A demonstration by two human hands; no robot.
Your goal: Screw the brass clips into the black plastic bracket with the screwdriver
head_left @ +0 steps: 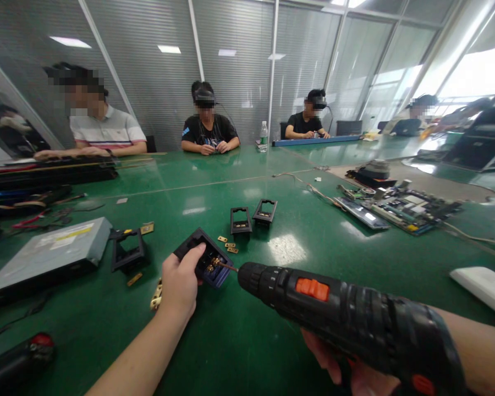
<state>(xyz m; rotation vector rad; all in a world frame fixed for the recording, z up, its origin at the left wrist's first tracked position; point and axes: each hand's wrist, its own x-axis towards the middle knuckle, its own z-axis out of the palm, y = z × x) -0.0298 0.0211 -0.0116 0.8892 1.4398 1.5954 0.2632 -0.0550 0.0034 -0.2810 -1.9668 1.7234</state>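
Observation:
My left hand [183, 275] grips a black plastic housing [190, 242], its thumb pressed on the inner face. Brass fittings [213, 265] sit inside that housing. My right hand [346, 363], partly hidden below the tool, is wrapped round a black cordless drill [334, 302] with an orange switch. The drill's thin bit [229, 266] reaches into the housing at the brass fittings; exact contact is hard to make out. Small brass plates [230, 246] lie just beyond the housing. More brass pieces [157, 294] show beside my left wrist.
Two black frames [241, 221] stand farther out, and another frame [127, 250] is at left by a silver disc drive [53, 256]. A circuit board [412, 206] lies at right. A black cylinder [20, 360] is near left. Several people sit across the green table [214, 181].

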